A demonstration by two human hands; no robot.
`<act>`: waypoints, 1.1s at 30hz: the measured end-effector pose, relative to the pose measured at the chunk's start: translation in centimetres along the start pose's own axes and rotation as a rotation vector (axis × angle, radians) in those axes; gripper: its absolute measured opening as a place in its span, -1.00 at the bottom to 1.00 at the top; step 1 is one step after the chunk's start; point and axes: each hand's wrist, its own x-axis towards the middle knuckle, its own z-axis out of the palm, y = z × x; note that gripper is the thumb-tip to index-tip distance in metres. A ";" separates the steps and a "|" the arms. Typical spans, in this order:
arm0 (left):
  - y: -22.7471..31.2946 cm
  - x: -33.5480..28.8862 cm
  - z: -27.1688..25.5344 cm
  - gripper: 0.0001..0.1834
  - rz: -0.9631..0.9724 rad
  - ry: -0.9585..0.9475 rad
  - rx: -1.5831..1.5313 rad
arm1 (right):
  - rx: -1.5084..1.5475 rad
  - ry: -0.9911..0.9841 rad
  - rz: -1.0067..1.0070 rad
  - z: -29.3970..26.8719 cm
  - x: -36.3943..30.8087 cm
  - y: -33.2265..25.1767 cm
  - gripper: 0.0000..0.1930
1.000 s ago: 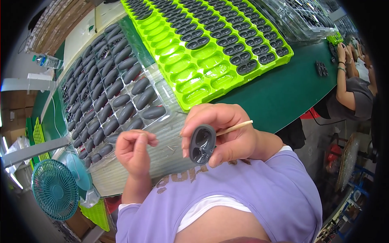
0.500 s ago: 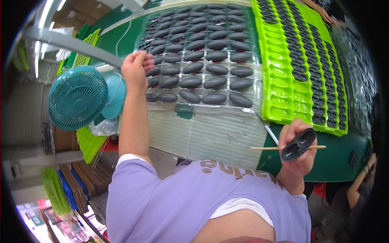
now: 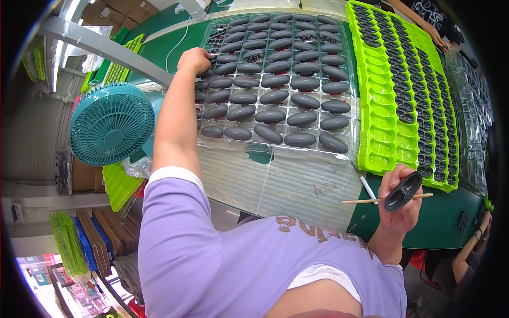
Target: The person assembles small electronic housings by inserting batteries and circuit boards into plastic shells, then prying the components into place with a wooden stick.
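Currently, left hand (image 3: 195,60) overlaps clear tray's (image 3: 352,127) edge.

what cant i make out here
Head view, all:
Left hand: fingertips hidden beneath it; grip unclear.
Wooden stick: middle hidden by the dark shell and right hand.
Small dark parts beyond the left hand: too small to identify.
Upper-right person: head cut off by the top edge.

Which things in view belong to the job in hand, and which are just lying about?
Apparently in use:
- grey shell and wooden stick, in the right hand
- clear tray, by the left hand
- green tray

Probably just about:
- teal fan
- crumpled plastic
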 end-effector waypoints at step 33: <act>18.7 -28.2 2.8 -0.65 0.138 -1.373 -2.213 | -0.138 0.004 0.293 -0.2 1.2 2.0 -0.54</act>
